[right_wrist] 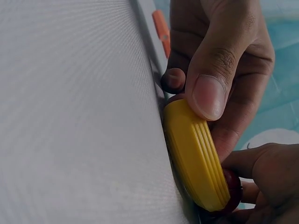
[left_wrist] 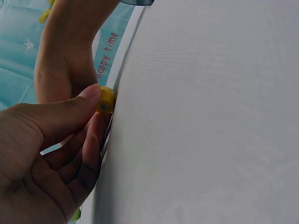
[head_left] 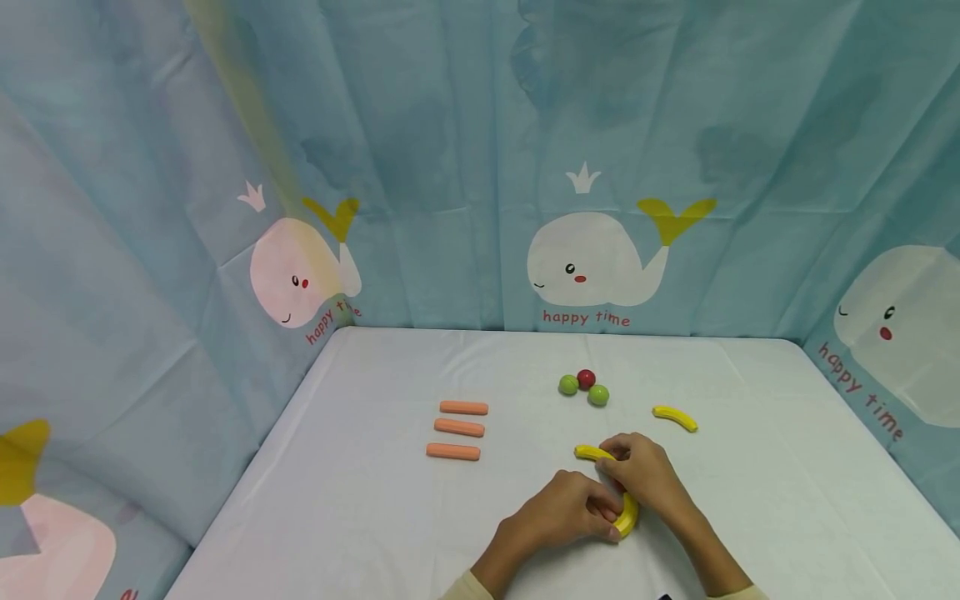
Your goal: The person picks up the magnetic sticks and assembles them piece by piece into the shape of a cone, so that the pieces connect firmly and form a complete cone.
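Note:
In the head view my left hand [head_left: 573, 507] pinches the lower end of a curved yellow toy banana [head_left: 627, 517] on the white table. The left wrist view shows the thumb over that banana's blunt end [left_wrist: 105, 102]. My right hand [head_left: 642, 472] grips the right end of a second toy banana [head_left: 588, 452] between thumb and fingers, close to the first banana's upper end. Its fingers hide where the two bananas come near each other. From the right wrist, the near banana [right_wrist: 196, 158] shows its ridged side, with my left thumb at its top.
A third toy banana [head_left: 675, 418] lies farther right. Behind the hands sit two green balls [head_left: 568, 385] and a red ball [head_left: 587, 379], close together. Three orange sausage-like sticks [head_left: 459, 427] lie in a column to the left. A whale-print curtain [head_left: 442, 250] borders the table.

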Demonstrator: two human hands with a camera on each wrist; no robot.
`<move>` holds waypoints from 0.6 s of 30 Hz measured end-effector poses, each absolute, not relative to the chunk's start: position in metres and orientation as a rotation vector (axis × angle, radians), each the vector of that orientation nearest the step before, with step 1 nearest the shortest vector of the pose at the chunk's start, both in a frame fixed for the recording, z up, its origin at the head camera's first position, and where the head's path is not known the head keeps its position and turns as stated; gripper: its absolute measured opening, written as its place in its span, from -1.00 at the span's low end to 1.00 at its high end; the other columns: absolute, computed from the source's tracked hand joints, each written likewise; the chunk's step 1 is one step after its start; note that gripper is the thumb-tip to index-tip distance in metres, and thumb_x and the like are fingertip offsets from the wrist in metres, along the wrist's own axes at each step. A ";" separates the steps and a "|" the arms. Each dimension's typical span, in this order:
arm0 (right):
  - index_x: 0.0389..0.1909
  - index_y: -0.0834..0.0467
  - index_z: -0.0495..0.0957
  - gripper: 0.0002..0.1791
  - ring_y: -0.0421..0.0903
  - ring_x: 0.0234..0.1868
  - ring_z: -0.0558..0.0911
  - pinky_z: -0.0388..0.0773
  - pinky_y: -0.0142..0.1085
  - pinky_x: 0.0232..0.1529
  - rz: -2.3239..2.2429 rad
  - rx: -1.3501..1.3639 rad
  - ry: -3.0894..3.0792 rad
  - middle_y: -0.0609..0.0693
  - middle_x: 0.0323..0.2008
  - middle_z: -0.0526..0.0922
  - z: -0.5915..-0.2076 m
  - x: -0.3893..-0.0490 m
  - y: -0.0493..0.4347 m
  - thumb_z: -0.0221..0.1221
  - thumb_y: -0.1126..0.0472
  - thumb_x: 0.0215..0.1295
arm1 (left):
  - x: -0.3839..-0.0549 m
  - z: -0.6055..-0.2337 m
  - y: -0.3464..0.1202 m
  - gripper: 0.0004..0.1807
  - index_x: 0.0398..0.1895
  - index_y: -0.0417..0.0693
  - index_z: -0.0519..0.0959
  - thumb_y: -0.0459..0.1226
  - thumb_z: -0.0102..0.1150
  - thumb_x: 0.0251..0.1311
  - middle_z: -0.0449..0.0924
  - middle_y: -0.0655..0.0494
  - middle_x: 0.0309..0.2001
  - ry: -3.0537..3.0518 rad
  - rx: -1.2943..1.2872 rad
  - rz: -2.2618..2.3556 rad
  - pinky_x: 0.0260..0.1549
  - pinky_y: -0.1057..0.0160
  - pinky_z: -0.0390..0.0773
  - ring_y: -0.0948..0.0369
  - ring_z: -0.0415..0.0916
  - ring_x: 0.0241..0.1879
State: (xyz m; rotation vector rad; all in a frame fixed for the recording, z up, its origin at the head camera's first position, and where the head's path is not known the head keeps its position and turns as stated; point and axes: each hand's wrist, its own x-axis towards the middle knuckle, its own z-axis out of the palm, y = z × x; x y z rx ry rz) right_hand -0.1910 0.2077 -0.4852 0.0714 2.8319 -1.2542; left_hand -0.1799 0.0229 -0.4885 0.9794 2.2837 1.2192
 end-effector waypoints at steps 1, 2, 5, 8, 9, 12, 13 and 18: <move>-0.07 0.25 0.74 -0.75 -0.12 -0.38 0.55 0.49 -0.35 -0.41 -1.267 0.075 2.826 -0.03 -0.37 0.62 -0.485 -0.191 0.208 0.38 0.25 0.26 | -0.180 -0.489 0.023 -0.80 -0.16 -0.05 0.82 -0.29 0.59 0.14 0.70 0.47 -0.39 2.278 0.974 1.224 -0.29 0.58 0.55 0.64 0.51 -0.41; -0.07 0.25 0.74 -0.75 -0.12 -0.41 0.55 0.48 -0.36 -0.44 -1.280 0.080 2.820 -0.03 -0.39 0.62 -0.485 -0.191 0.207 0.38 0.25 0.26 | -0.180 -0.489 0.023 -0.80 -0.16 -0.06 0.83 -0.30 0.59 0.14 0.70 0.47 -0.39 2.272 0.969 1.228 -0.29 0.57 0.56 0.64 0.52 -0.41; -0.08 0.24 0.73 -0.76 -0.13 -0.49 0.54 0.46 -0.37 -0.51 -1.316 0.098 2.803 -0.02 -0.46 0.60 -0.485 -0.190 0.208 0.36 0.27 0.24 | -0.180 -0.489 0.023 -0.80 -0.15 -0.06 0.82 -0.31 0.59 0.15 0.71 0.46 -0.39 2.254 0.958 1.243 -0.28 0.57 0.57 0.63 0.53 -0.40; -0.06 0.23 0.73 -0.74 -0.12 -0.51 0.55 0.48 -0.37 -0.52 -1.326 0.105 2.801 -0.02 -0.45 0.60 -0.486 -0.190 0.208 0.36 0.28 0.24 | -0.181 -0.489 0.022 -0.80 -0.14 -0.06 0.82 -0.31 0.58 0.16 0.71 0.46 -0.38 2.247 0.968 1.249 -0.28 0.57 0.57 0.63 0.54 -0.40; -0.05 0.23 0.73 -0.73 -0.12 -0.51 0.55 0.49 -0.37 -0.52 -1.325 0.105 2.803 -0.01 -0.43 0.60 -0.486 -0.191 0.209 0.36 0.28 0.24 | -0.181 -0.489 0.022 -0.80 -0.14 -0.05 0.82 -0.31 0.58 0.16 0.71 0.46 -0.38 2.246 0.972 1.252 -0.27 0.56 0.57 0.63 0.54 -0.40; -0.02 0.22 0.74 -0.71 -0.12 -0.48 0.56 0.51 -0.36 -0.51 -1.315 0.090 2.812 -0.01 -0.38 0.61 -0.486 -0.191 0.209 0.38 0.27 0.24 | -0.183 -0.488 0.019 -0.83 -0.15 -0.04 0.82 -0.30 0.55 0.19 0.70 0.46 -0.39 2.251 0.980 1.263 -0.26 0.55 0.56 0.63 0.52 -0.39; -0.02 0.22 0.74 -0.70 -0.12 -0.46 0.56 0.52 -0.35 -0.50 -1.309 0.086 2.814 -0.01 -0.37 0.61 -0.486 -0.191 0.209 0.38 0.26 0.24 | -0.184 -0.488 0.018 -0.84 -0.15 -0.04 0.82 -0.29 0.54 0.21 0.69 0.47 -0.39 2.252 0.973 1.272 -0.27 0.55 0.55 0.62 0.52 -0.38; -0.01 0.23 0.74 -0.70 -0.12 -0.39 0.56 0.54 -0.34 -0.44 -1.285 0.086 2.814 -0.03 -0.33 0.65 -0.486 -0.192 0.210 0.40 0.22 0.25 | -0.192 -0.486 0.011 -0.82 -0.06 -0.07 0.81 -0.26 0.46 0.32 0.71 0.43 -0.35 2.274 0.862 1.409 -0.32 0.48 0.56 0.53 0.55 -0.36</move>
